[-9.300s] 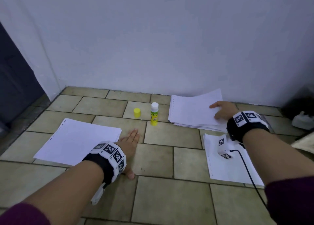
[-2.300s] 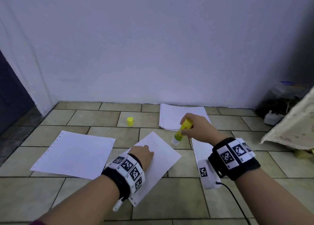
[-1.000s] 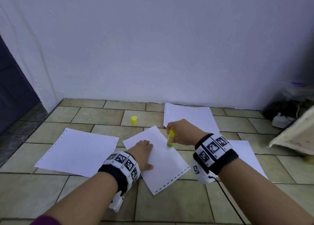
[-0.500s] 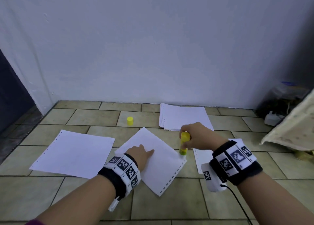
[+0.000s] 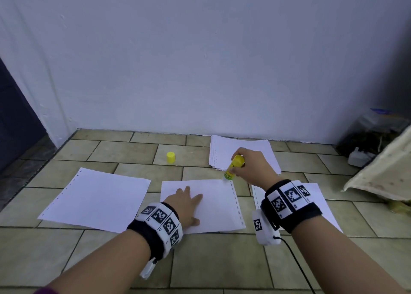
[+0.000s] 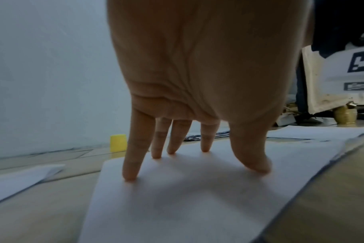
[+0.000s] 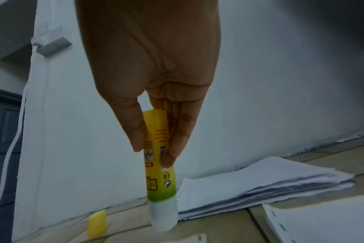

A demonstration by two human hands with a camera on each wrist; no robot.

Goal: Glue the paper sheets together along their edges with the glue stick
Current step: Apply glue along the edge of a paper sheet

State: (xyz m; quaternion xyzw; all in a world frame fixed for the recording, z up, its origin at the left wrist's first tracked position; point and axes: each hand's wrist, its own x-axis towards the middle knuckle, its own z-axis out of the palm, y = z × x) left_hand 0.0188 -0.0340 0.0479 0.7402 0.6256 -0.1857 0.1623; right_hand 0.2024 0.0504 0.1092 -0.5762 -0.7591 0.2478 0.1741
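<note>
White paper, the middle sheet (image 5: 213,205), is pinned to the tiled floor (image 5: 222,260) by the left hand (image 5: 185,201), fingers straight and spread. Its far corner is seemingly touched by the tilted glue stick (image 5: 233,167), pinched between thumb and fingers of the right hand (image 5: 253,168). Beyond that hand a paper stack (image 5: 242,148) is seen; beyond the left, the yellow cap (image 5: 170,157).

Open floor (image 5: 213,269) near the body, passable. Far side tight: yellow cap (image 5: 170,157) upright left of paper stack (image 5: 255,148), wall just behind both. Right edge blocked by clutter (image 5: 364,147) and cloth (image 5: 387,173).
</note>
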